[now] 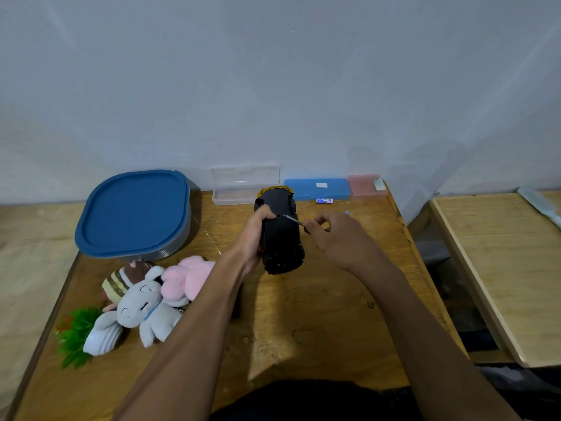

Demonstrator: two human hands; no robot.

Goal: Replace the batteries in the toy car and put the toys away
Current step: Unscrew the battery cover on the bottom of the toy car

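The toy car [280, 235] is turned upside down, black underside up, yellow body showing at its far end. My left hand [253, 238] grips its left side above the wooden table [303, 314]. My right hand [334, 235] pinches a thin screwdriver [294, 220] whose tip touches the car's underside. A single battery [324, 201] lies on the table behind the car. Plush toys lie at the left: a grey one [142, 311], a pink one [188, 278] and a brown striped one [124, 282].
A grey container with a blue lid [133, 214] stands at the back left. Along the wall sit a clear plastic case [246, 185], a blue case [318, 188] and a pink box [365, 184]. A green plastic plant [74, 332] lies by the left edge. Another wooden surface [501, 268] stands to the right.
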